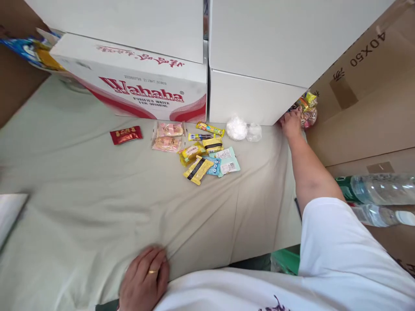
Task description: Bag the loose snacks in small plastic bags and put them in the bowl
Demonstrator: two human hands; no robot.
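At the far right my right hand point(292, 123) reaches into the gap beside a white box, its fingers curled at a plastic bag of colourful wrapped snacks point(309, 110). The fingertips are partly hidden there. My left hand point(144, 276) lies flat on the cloth-covered table point(113, 216) near the front edge, holding nothing. Mid-table is a loose pile of snack packets: a yellow one with a black band point(198, 169), a pale green packet point(228, 162) and several others. Left of it lie pink clear-wrapped snacks point(167, 136) and a red packet point(126, 134).
A Wahaba-style white and red water carton point(145, 93) and a plain white box point(253, 97) line the back. Crumpled clear plastic point(237, 128) sits before them. On the right stand a cardboard box point(372, 95) and water bottles point(382, 188).
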